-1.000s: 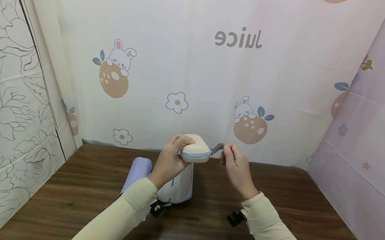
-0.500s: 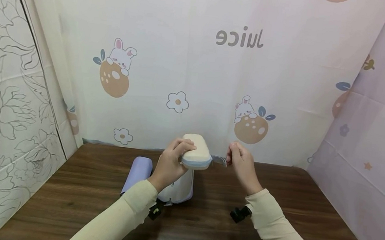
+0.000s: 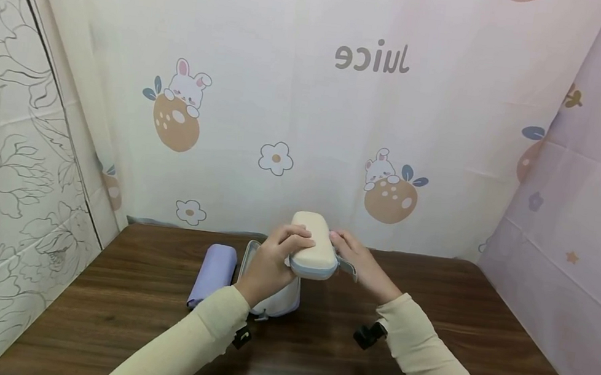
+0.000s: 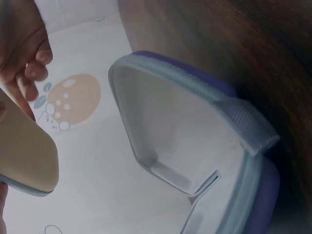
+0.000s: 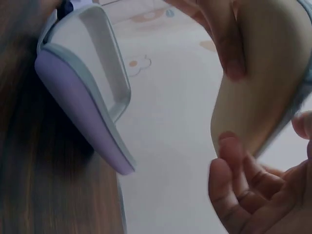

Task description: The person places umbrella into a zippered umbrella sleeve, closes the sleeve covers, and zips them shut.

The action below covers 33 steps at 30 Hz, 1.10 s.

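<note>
My left hand (image 3: pixel 272 265) grips a small cream zip case (image 3: pixel 317 245) from its left side, fingers lying across the top. The case is closed, with a light blue zip band along its rim. A grey-blue strap (image 3: pixel 349 268) hangs from its right corner, beside my right hand (image 3: pixel 361 261). In the right wrist view, the right fingertips (image 5: pixel 230 146) meet the case's cream surface and the thumb is at its rim. Below and behind the left hand stands a larger hard-shell case (image 4: pixel 180 117), open, with pale lining, grey zip edge and lavender outside.
A lavender rounded block (image 3: pixel 214 273) lies on the dark wooden table (image 3: pixel 113 321), left of the open case. Printed curtains (image 3: pixel 300 88) hang right behind the table's back edge and along the sides.
My right hand has left the strap's end and moved left to the cream case's right side. The case has shifted slightly right and down, turning in the left hand; the strap now hangs down.
</note>
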### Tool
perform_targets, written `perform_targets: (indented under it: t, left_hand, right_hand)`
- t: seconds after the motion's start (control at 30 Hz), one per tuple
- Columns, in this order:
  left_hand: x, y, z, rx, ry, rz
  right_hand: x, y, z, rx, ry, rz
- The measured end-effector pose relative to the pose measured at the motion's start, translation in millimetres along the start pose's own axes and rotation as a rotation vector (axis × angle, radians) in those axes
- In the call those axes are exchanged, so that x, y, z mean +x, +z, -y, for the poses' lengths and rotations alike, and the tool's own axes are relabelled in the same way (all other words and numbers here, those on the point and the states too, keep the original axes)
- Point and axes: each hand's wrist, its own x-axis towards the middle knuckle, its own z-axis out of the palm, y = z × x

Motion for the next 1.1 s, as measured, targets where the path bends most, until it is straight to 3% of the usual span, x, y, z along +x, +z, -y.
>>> perform_targets:
  t: [0.27, 0.53, 0.63, 0.7, 0.83, 1.03, 1.1]
  left_hand:
    - [-3.1, 5.5, -0.5, -0.009, 0.007, 0.013]
    - [-1.2, 4.4, -3.1, -0.036, 0.005, 0.028]
    - [-1.0, 5.3, -4.5, -0.058, -0.038, 0.042]
    - [-0.6, 5.8, -5.3, -0.064, -0.104, 0.051]
    - [1.9, 3.9, -7.7, -0.113, -0.347, 0.085]
    - [3.6, -1.0, -10.6, -0.448, -0.772, 0.198]
    - [3.4, -1.0, -11.7, -0.536, -0.881, 0.213]
  right_hand:
    - [-1.5, 10, 5, -0.084, 0.026, -0.026]
    - [-1.0, 11, 5, -0.03, 0.055, -0.054]
    - [-1.3, 11, 6, -0.007, 0.048, -0.072]
    - [-0.9, 11, 6, 0.014, 0.029, -0.08]
    - [0.2, 10, 6, 0.06, -0.008, -0.084]
    - [-1.2, 9, 3, 0.113, -0.05, -0.083]
    - [-2.4, 8, 1, 0.115, -0.05, -0.087]
